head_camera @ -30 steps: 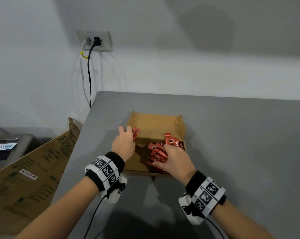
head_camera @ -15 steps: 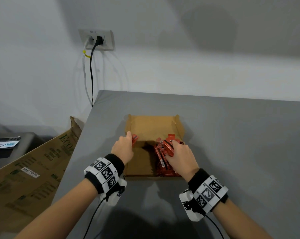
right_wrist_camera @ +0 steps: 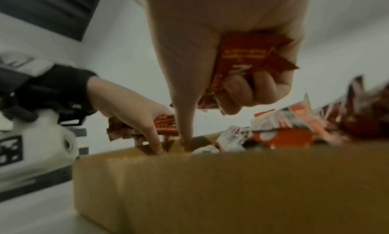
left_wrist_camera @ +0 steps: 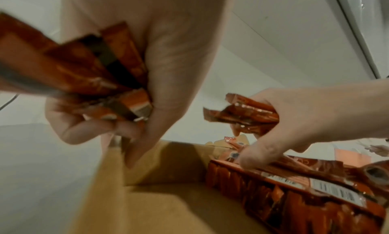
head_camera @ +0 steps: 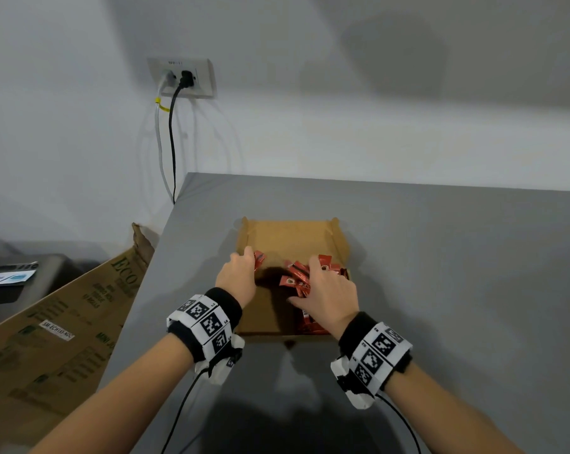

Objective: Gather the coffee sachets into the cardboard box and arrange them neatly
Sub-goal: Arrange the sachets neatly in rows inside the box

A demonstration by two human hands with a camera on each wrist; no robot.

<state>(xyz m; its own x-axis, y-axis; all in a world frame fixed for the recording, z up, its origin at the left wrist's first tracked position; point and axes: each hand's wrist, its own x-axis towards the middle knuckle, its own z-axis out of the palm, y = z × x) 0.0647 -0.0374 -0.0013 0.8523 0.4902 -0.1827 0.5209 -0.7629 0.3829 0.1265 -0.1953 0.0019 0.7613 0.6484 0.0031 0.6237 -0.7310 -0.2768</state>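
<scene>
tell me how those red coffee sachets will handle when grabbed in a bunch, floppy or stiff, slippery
Probably thin and floppy: the coffee sachets fan out crookedly under the right hand. Likely light, since the left hand holds several at once. Their glossy wrappers may slide against each other.

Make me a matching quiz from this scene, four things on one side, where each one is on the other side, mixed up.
Things:
1. left hand
2. right hand
3. black plug
4. box

Places or states:
A. in the wall socket
B. on the grey table, open at the top
C. at the box's left wall, gripping sachets
D. over the sachet pile on the box's right side, gripping sachets

Pairs: 1-C, 2-D, 3-A, 4-B
</scene>
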